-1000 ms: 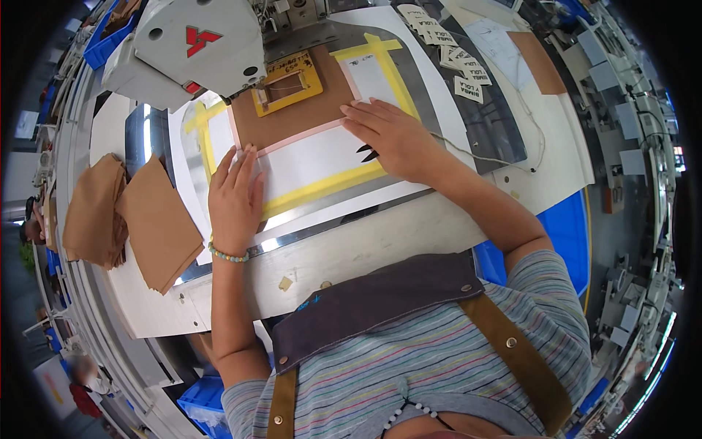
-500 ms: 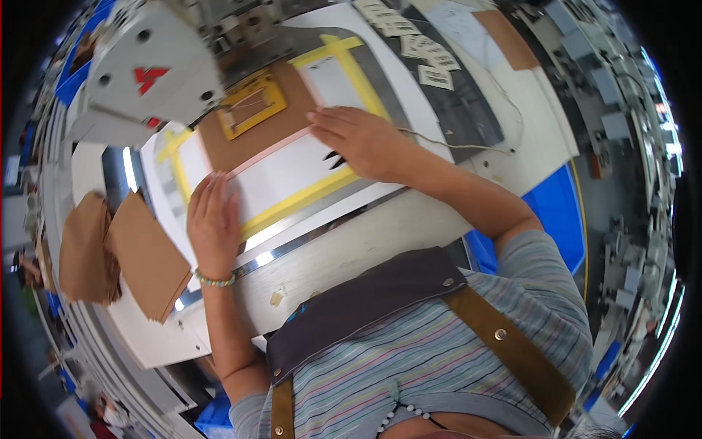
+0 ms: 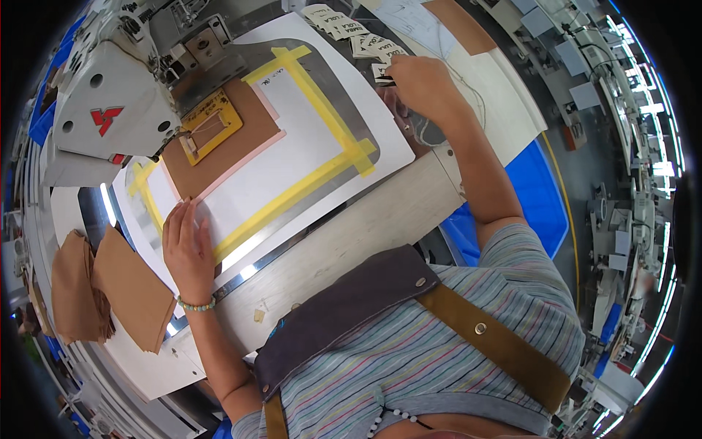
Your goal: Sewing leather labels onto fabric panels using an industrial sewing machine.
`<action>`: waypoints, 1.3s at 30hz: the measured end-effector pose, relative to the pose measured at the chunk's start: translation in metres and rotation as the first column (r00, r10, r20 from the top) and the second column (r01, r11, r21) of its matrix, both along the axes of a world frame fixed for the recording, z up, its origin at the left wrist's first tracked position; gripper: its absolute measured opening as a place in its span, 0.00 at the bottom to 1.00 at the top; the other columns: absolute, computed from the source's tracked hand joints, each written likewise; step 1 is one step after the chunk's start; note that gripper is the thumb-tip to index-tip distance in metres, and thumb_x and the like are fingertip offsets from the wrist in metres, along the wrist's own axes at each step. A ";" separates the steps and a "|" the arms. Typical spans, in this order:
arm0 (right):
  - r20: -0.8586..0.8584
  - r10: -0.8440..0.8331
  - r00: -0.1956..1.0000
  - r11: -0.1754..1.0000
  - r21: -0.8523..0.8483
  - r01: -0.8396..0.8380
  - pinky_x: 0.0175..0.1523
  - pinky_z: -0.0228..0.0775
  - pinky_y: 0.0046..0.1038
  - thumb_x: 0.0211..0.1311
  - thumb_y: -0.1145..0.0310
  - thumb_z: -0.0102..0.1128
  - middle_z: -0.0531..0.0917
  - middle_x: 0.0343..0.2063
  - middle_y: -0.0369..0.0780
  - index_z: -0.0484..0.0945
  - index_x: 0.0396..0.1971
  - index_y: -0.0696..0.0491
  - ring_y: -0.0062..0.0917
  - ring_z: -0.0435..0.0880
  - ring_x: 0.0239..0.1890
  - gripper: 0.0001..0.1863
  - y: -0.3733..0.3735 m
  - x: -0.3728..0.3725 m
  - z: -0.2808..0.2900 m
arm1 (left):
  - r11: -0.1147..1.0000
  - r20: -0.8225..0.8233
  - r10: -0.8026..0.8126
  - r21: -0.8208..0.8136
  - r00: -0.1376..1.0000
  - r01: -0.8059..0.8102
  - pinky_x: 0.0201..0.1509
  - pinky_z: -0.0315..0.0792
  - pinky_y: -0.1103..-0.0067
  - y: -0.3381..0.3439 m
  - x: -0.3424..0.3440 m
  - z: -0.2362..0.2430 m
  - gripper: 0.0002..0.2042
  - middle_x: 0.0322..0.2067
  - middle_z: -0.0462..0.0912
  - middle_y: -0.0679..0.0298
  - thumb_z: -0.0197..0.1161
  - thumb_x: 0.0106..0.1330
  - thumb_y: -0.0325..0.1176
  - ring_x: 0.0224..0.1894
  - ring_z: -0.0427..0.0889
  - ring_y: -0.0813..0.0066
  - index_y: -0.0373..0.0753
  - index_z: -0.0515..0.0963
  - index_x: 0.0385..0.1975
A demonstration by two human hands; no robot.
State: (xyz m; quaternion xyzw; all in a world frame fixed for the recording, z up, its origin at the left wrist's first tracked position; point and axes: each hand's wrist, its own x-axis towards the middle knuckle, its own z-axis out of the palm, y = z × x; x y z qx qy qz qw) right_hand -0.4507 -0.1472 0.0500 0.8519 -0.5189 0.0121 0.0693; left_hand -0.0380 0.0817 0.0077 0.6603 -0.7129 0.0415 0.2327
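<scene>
My left hand (image 3: 189,249) lies with fingers stretched out at the near left corner of a brown fabric panel (image 3: 219,162). Pink strips edge the panel, and a yellow frame-shaped template (image 3: 232,121) sits on top of it. Beneath is a white sheet (image 3: 270,172) bordered with yellow tape. At the far right, my right hand (image 3: 428,86) pinches a small white label (image 3: 379,72) between thumb and fingertips. It is just beside a spread row of printed white labels (image 3: 373,45). The lower fingers of this hand are partly hidden.
A white sewing machine head (image 3: 95,95) overhangs the panel's left side. Stacked brown fabric pieces (image 3: 131,289) lie at the left table edge. A blue bin (image 3: 537,197) stands below the table at right. A pale cord (image 3: 472,91) runs near my right hand.
My right hand has left the panel's right edge, reaching far right to the labels and closing on one. My left hand stays at the panel corner. The whole view has shifted somewhat.
</scene>
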 end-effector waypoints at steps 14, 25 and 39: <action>0.355 0.675 0.647 0.736 -0.390 -0.553 0.36 0.80 0.32 0.53 0.74 0.66 0.80 0.35 0.35 0.81 0.34 0.53 0.33 0.87 0.34 0.07 0.022 0.151 0.004 | 0.997 -0.005 -0.068 -0.033 0.998 0.068 0.60 0.79 0.64 -0.009 0.009 0.034 0.17 0.52 0.86 0.54 0.70 0.65 0.25 0.57 0.83 0.51 0.33 0.82 0.53; 0.126 0.700 0.703 0.710 -0.220 -0.669 0.43 0.85 0.34 0.59 0.73 0.64 0.85 0.40 0.37 0.86 0.38 0.54 0.31 0.89 0.43 0.08 0.016 0.258 -0.033 | 0.988 -0.025 -0.144 -0.059 0.989 0.142 0.61 0.78 0.64 -0.044 0.013 0.023 0.19 0.56 0.84 0.53 0.70 0.64 0.26 0.58 0.81 0.51 0.31 0.80 0.54; 0.181 0.781 0.598 0.622 -0.309 -0.719 0.47 0.85 0.33 0.59 0.73 0.63 0.88 0.40 0.36 0.87 0.36 0.52 0.30 0.88 0.46 0.07 0.009 0.250 -0.038 | 0.979 -0.022 -0.195 -0.072 0.981 0.193 0.63 0.76 0.64 -0.078 0.009 0.006 0.18 0.57 0.82 0.52 0.67 0.67 0.29 0.60 0.78 0.50 0.31 0.80 0.55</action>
